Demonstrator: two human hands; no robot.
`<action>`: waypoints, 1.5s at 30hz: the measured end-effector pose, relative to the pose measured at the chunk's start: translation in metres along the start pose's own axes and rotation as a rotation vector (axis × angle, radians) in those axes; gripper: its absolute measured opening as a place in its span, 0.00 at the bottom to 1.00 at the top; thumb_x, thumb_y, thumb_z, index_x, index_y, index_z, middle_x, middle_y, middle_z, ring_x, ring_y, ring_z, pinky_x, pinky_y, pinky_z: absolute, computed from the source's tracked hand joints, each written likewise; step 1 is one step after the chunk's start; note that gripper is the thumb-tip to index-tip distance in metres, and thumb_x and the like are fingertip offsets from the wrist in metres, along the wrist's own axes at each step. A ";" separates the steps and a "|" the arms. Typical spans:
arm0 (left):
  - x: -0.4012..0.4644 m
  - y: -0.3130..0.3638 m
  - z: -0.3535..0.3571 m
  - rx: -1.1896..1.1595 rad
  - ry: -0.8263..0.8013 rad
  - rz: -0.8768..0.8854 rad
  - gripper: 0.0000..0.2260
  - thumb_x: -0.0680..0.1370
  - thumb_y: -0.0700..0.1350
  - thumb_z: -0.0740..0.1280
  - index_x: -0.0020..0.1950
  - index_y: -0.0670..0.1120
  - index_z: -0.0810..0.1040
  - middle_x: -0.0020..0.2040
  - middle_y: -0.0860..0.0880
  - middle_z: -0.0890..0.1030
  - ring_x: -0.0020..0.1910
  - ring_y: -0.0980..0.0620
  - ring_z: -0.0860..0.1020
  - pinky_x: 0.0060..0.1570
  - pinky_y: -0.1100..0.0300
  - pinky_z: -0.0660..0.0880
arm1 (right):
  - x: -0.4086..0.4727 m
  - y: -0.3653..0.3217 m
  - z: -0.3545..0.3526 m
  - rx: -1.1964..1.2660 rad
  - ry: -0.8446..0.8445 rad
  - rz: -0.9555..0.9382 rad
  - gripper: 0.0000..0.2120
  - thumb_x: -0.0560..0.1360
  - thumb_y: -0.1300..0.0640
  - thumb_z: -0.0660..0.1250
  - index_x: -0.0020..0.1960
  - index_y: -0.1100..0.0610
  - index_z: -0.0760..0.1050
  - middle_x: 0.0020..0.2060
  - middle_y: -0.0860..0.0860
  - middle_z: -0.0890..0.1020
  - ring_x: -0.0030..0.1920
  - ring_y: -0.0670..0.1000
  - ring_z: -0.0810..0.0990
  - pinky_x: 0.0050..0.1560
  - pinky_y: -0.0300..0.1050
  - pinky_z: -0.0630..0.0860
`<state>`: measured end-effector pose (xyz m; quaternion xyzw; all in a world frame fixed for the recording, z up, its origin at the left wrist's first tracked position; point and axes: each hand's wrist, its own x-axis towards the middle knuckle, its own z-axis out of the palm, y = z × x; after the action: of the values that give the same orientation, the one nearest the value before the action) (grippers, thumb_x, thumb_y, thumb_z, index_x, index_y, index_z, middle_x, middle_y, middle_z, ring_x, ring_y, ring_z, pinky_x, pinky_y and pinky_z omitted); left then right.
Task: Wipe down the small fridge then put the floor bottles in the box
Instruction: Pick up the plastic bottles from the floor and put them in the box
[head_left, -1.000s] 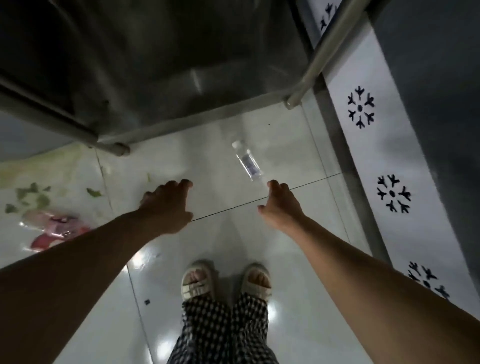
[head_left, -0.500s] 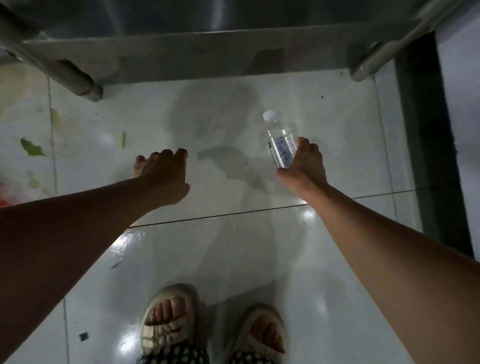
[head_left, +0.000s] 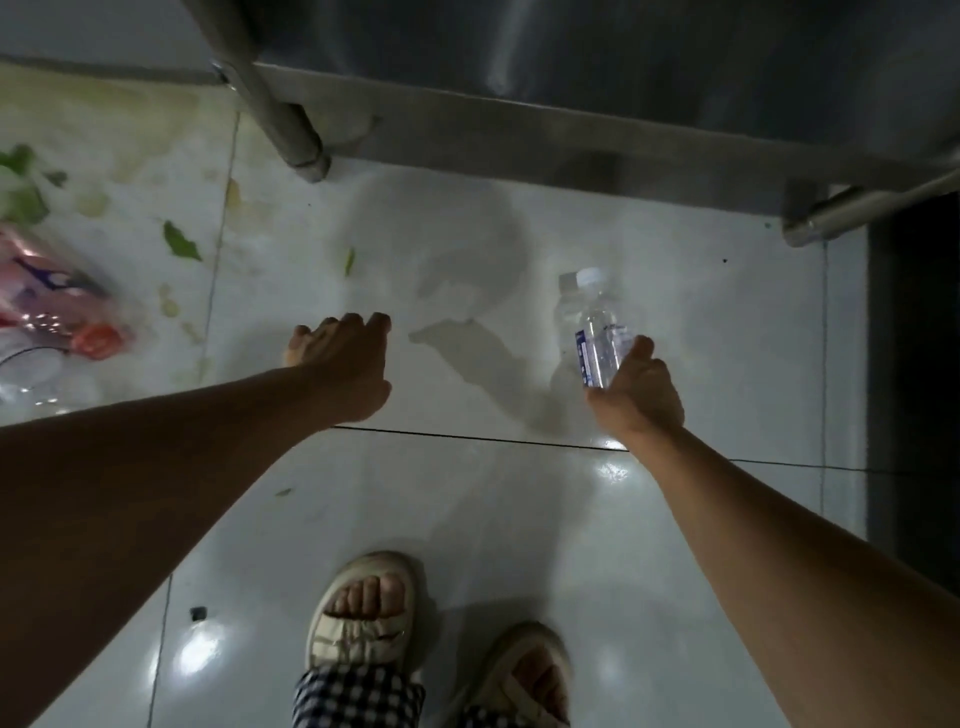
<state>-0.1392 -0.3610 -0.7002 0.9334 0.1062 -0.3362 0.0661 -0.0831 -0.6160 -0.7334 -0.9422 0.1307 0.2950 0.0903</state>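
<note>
1. Bottle (head_left: 592, 332): one in plain view; clear plastic, white cap, blue-and-white label round its lower half; cap is pointing away from the person, base is sitting in the right hand; whether it is touching the floor cannot be told; its faint reflection is showing on the tile beside it.
2. Right hand (head_left: 636, 392): one; fingers and thumb are curling round the bottle's lower end, gripping it; arm is reaching in from the lower right.
3. Left hand (head_left: 340, 358): one; back is facing the camera, fingers are bending loosely downward and holding nothing; it is hanging above the floor, well apart from the bottle.
4. Floor (head_left: 467, 519): glossy pale tiles; one dark grout line is running across just below both hands; light spots are glinting on it.
5. Sandals (head_left: 361, 613): two, pale, strapped; checked trouser hems are showing above them at the bottom edge.
6. Metal legs (head_left: 280, 119): two, round, grey; one upper left, one upper right, each ending on the floor under a steel shelf (head_left: 519, 140).
7. Leaf scraps (head_left: 182, 241): several, green, scattering over the stained left tiles.
8. Litter (head_left: 47, 312): one blurred heap at the left edge, pink, red and clear plastic; items cannot be counted.
</note>
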 end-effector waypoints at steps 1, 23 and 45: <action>-0.013 -0.007 -0.007 -0.025 -0.002 -0.019 0.26 0.74 0.47 0.67 0.70 0.46 0.63 0.61 0.43 0.74 0.60 0.42 0.73 0.59 0.48 0.67 | -0.015 -0.010 -0.006 -0.007 -0.003 -0.030 0.31 0.73 0.54 0.69 0.68 0.60 0.57 0.61 0.61 0.72 0.59 0.63 0.74 0.52 0.53 0.73; -0.239 -0.196 -0.096 -0.367 0.100 -0.452 0.25 0.75 0.48 0.67 0.69 0.47 0.63 0.61 0.45 0.75 0.57 0.45 0.75 0.57 0.51 0.69 | -0.253 -0.244 -0.070 -0.220 -0.200 -0.535 0.33 0.73 0.51 0.68 0.70 0.56 0.55 0.61 0.57 0.72 0.59 0.58 0.74 0.47 0.46 0.68; -0.143 -0.367 0.042 -0.616 -0.027 -0.544 0.26 0.75 0.51 0.67 0.69 0.44 0.62 0.55 0.44 0.77 0.54 0.43 0.75 0.47 0.53 0.67 | -0.250 -0.366 0.103 -0.231 -0.217 -0.444 0.34 0.74 0.52 0.68 0.72 0.56 0.53 0.63 0.57 0.72 0.59 0.58 0.74 0.45 0.46 0.67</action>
<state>-0.3616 -0.0354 -0.6597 0.8034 0.4438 -0.3060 0.2528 -0.2266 -0.1943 -0.6378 -0.9148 -0.1239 0.3800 0.0580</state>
